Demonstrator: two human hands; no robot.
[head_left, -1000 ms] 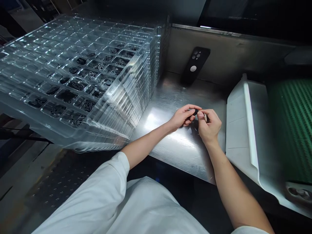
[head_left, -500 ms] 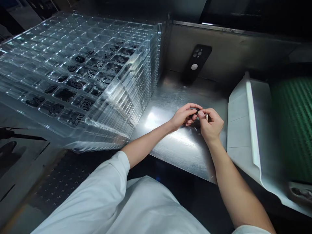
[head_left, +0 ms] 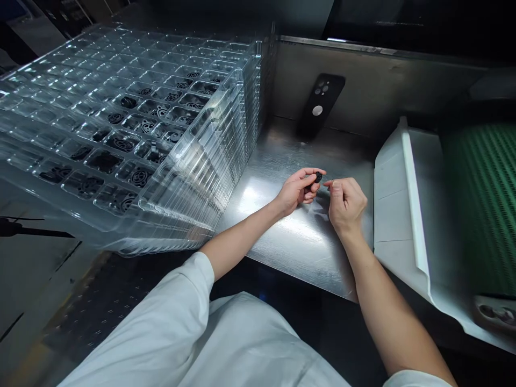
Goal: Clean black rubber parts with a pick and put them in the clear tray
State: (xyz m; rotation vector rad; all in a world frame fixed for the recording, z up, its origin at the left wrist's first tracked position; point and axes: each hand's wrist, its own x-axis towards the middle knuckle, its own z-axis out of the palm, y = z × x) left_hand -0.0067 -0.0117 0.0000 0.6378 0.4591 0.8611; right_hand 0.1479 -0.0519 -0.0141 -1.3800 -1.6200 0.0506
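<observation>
While the left hand [head_left: 297, 191] pinches a small black part [head_left: 319, 177] between thumb and fingertips, the right hand [head_left: 345, 203] hovers just beside it, fingers half curled, grip unclear. Both sit above the steel table [head_left: 282, 242], clear plastic trays [head_left: 201, 161] stacked left, white chute [head_left: 397, 209] right.

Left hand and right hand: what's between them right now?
In the head view, a small black part sits between them, pinched in the left hand's fingertips; the right hand appears just apart from it.
</observation>
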